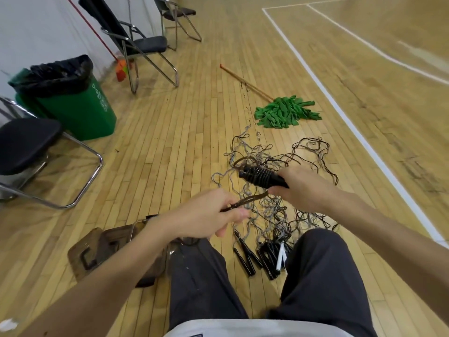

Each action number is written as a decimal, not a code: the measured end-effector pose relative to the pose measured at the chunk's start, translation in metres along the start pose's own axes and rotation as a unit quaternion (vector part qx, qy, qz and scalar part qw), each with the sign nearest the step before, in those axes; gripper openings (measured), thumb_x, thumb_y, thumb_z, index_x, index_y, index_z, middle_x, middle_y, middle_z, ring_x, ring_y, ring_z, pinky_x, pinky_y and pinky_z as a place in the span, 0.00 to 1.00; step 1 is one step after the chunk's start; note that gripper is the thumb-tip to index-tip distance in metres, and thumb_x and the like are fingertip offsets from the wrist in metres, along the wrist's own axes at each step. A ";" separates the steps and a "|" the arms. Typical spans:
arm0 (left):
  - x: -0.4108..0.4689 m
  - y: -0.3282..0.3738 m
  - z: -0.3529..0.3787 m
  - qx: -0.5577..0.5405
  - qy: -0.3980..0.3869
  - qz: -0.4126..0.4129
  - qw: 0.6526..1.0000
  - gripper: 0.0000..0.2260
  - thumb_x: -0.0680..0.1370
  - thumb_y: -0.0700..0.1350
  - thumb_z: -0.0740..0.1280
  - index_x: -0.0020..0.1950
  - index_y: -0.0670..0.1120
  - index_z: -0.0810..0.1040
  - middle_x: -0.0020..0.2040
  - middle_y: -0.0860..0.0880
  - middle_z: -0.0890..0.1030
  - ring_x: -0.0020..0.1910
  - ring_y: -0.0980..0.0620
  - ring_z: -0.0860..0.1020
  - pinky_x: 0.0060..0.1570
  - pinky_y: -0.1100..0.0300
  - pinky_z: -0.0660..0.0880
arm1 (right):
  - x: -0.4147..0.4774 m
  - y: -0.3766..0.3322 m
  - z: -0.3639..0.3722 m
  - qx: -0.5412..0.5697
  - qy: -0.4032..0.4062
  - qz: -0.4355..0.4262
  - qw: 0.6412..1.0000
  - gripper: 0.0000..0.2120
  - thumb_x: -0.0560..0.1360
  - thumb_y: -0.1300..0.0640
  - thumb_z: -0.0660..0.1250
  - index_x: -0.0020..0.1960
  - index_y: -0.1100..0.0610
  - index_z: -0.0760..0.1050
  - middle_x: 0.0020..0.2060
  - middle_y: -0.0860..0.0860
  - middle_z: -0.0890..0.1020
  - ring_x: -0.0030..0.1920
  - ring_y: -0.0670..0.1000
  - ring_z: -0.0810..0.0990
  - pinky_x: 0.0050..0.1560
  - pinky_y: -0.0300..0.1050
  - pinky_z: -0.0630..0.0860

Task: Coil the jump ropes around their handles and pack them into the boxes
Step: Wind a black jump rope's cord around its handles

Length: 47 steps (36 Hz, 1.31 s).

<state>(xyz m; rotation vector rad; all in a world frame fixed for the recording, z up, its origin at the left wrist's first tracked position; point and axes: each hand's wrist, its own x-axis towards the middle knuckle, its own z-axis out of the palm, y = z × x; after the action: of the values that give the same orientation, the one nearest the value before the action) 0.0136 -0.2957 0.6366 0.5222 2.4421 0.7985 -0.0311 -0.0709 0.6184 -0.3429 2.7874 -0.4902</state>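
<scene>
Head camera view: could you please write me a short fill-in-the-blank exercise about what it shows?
1. The right hand grips the wound handles while the left hand pinches the rope; those handles are coloured ____.
2. The mop head lying on the floor is ____.
3. Among the spare black handles lies an odd one, coloured ____.

Missing words: black; green; white.

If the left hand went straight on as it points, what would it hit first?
Probably the right hand, at its thumb under the coiled handles; the rope the left hand pinches runs straight there. Depth is unclear.
</scene>
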 end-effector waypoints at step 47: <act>0.023 0.003 -0.062 0.001 -0.030 0.105 0.994 0.22 0.70 0.59 0.71 0.41 0.38 0.80 0.29 0.49 0.79 0.25 0.53 0.76 0.26 0.63 0.72 | -0.064 -0.050 -0.025 0.221 -0.282 -0.202 0.911 0.08 0.81 0.58 0.68 0.43 0.53 0.76 0.38 0.47 0.84 0.39 0.46 0.82 0.38 0.38 0.75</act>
<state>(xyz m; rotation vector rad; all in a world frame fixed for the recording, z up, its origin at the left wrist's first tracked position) -0.0393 -0.3086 0.6733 0.8033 2.3589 0.8519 0.0294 -0.0915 0.6749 -0.8117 1.9745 -0.9229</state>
